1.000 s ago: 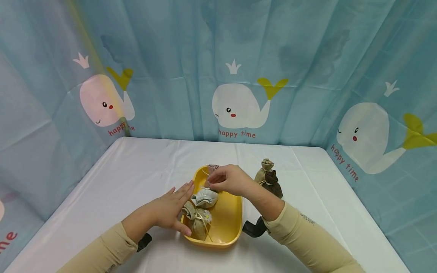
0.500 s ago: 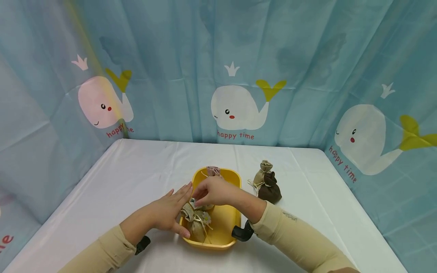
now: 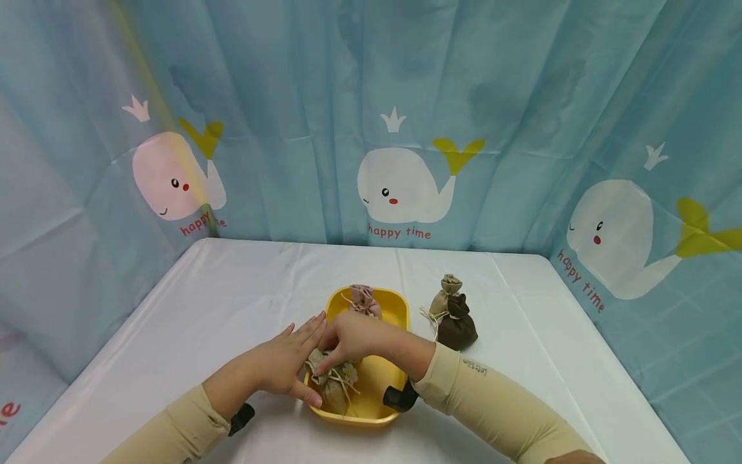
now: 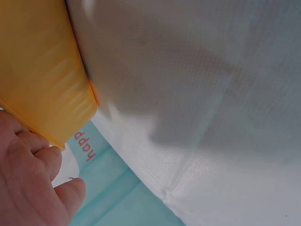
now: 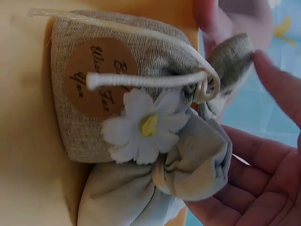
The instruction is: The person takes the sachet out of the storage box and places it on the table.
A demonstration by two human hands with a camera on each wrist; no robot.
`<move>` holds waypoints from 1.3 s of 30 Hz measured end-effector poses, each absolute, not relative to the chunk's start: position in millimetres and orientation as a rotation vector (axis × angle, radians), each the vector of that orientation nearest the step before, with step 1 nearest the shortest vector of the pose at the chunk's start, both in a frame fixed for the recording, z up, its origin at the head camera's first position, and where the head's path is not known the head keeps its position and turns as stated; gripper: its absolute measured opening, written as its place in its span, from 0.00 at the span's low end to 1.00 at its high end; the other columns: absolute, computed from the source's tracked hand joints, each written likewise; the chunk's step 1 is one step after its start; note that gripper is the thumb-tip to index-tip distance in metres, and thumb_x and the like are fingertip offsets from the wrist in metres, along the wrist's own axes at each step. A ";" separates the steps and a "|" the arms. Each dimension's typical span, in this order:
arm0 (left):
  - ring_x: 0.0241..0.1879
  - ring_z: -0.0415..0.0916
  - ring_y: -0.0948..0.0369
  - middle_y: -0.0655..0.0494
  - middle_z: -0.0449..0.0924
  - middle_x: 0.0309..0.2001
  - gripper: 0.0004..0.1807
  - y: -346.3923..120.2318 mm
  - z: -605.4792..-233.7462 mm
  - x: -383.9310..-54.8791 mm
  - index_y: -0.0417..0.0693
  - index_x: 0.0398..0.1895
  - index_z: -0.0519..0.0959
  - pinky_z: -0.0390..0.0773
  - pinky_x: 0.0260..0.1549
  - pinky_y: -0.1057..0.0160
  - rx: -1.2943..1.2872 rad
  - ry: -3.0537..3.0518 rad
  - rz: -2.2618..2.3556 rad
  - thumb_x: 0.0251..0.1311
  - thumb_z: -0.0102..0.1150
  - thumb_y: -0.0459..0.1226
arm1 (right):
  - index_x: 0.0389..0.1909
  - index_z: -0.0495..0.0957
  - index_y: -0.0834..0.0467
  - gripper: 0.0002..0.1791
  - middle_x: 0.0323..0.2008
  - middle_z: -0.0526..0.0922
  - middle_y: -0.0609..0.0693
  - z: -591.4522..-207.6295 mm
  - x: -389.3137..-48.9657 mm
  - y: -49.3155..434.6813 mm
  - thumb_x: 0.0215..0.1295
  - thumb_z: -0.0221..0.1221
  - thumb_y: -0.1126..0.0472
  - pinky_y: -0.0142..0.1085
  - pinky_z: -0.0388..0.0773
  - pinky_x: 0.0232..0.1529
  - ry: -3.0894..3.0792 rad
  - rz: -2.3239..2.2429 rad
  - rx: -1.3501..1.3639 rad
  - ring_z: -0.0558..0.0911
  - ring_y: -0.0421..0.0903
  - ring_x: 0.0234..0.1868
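My left hand (image 3: 281, 361) lies with straight fingers along the left rim of a yellow tray (image 3: 379, 386); in the left wrist view, its fingertips are at the tray's edge. Over the tray, my right hand (image 3: 362, 335) reaches to the neck of a beige drawstring sachet (image 3: 334, 394). In the right wrist view that sachet bears a white daisy (image 5: 149, 125) and a round label (image 5: 101, 77). My thumb touches its gathered top, and my spread fingers are behind a pale sachet (image 5: 124, 193), hidden under my hand in the head view. A pink sachet (image 3: 364, 301) lies at the tray's far end.
To the right of the tray, a dark brown sachet (image 3: 458, 328) and a tan sachet (image 3: 445, 299) stand together on the white tablecloth (image 3: 249, 277). A blue curtain (image 3: 278, 167) with whale prints hangs around the table. Black straps (image 3: 400, 398) sit near both wrists.
My right hand has moved from the pink sachet, over the pale one, toward me to the beige sachet's neck. My left hand has stayed at the tray's rim.
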State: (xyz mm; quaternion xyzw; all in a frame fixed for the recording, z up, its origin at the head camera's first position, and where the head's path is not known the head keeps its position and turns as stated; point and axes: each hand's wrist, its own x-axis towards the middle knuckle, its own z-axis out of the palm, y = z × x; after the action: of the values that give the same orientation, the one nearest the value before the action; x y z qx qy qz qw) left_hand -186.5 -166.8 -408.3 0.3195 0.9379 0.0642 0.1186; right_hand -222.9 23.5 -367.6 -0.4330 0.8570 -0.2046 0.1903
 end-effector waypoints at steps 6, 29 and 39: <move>0.71 0.33 0.55 0.52 0.29 0.72 0.71 -167.2 -407.6 -186.0 0.45 0.72 0.35 0.43 0.64 0.44 0.925 2.731 0.225 0.30 0.48 0.77 | 0.26 0.81 0.46 0.16 0.16 0.74 0.34 -366.4 -217.2 20.8 0.44 0.67 0.40 0.24 0.65 0.21 2.429 -0.495 -1.240 0.68 0.32 0.21; 0.71 0.35 0.53 0.49 0.32 0.72 0.70 -166.9 -406.9 -184.6 0.43 0.72 0.38 0.45 0.64 0.44 0.945 2.746 0.220 0.31 0.50 0.75 | 0.26 0.82 0.50 0.03 0.17 0.74 0.35 -362.2 -208.8 20.9 0.56 0.63 0.56 0.19 0.66 0.23 2.460 -0.280 -1.464 0.68 0.31 0.19; 0.71 0.33 0.55 0.51 0.30 0.73 0.70 -165.4 -406.0 -184.5 0.45 0.72 0.36 0.44 0.65 0.45 0.921 2.743 0.206 0.31 0.50 0.75 | 0.23 0.85 0.47 0.04 0.18 0.79 0.32 -354.5 -215.8 29.6 0.53 0.65 0.60 0.19 0.70 0.23 2.538 -0.478 -1.280 0.72 0.27 0.18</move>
State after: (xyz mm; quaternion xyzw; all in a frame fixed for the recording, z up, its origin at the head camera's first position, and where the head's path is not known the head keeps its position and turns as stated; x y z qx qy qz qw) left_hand -184.5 -165.4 -406.0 0.3152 0.9387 0.0703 0.1203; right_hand -215.8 29.6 -354.5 -0.4404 0.8731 -0.1645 0.1289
